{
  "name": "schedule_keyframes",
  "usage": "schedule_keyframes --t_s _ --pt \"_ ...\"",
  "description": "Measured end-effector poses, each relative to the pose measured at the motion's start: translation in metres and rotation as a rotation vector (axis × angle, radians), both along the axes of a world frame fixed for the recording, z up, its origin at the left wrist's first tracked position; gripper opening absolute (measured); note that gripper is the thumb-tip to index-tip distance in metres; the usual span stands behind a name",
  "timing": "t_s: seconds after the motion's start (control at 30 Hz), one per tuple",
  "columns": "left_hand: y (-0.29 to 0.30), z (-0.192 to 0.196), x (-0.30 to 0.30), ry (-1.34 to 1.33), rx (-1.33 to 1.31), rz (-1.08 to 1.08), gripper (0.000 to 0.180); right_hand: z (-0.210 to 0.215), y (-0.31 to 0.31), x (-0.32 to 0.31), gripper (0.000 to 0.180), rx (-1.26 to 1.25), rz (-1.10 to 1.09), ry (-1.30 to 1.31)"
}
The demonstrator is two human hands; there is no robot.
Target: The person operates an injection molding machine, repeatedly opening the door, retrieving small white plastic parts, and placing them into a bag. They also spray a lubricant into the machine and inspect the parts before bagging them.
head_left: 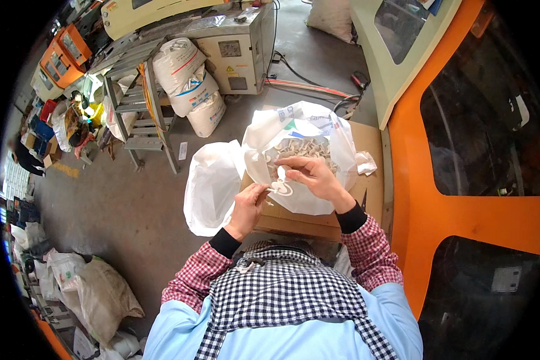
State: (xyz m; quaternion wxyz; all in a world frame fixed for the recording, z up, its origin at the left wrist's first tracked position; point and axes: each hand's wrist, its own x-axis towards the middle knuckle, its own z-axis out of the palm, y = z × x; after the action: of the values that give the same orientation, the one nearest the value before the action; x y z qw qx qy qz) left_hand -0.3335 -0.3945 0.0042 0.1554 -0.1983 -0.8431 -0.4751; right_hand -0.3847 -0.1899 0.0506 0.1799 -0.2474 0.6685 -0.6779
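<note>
A small white moulded plastic part [280, 187] with a curved, runner-like loop is between my two hands. The fingertips of my left hand [247, 211] pinch its left end. My right hand [315, 177] is at its upper end, thumb and forefinger closed about a white piece there. Just beyond and below the hands is a white plastic bag [336, 147] with its mouth spread wide. Inside lie many small pale pieces [306, 148], partly hidden by my right hand. A second white bag [209, 187] stands to the left of it.
Cardboard [369, 144] lies under the open bag, with a crumpled white scrap [366, 163] on it. An orange machine [408, 222] rises close on the right. Full sacks [192, 90] are stacked beside a metal step ladder [143, 143]. Cables [309, 84] cross the far floor; a beige sack [105, 297] lies lower left.
</note>
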Motion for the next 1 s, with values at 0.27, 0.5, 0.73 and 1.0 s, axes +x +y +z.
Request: schedule_keyframes --t_s 0.27,0.5,0.73,1.0 --pt "-0.004 0.000 0.001 -0.050 -0.032 -0.013 0.013 -0.015 0.005 0.006 0.031 -0.106 0.019 -0.040" --pt "-0.007 -0.004 0.001 -0.046 -0.055 -0.010 0.014 0.012 0.000 0.026 0.027 0.056 -0.168 0.381" --pt "-0.010 -0.005 0.002 -0.045 -0.107 0.009 0.015 0.012 -0.003 0.038 0.026 0.327 -0.353 0.725" --pt "-0.001 -0.015 0.011 -0.511 0.120 0.016 0.041 0.002 -0.018 0.052 0.041 0.285 -0.495 0.788"
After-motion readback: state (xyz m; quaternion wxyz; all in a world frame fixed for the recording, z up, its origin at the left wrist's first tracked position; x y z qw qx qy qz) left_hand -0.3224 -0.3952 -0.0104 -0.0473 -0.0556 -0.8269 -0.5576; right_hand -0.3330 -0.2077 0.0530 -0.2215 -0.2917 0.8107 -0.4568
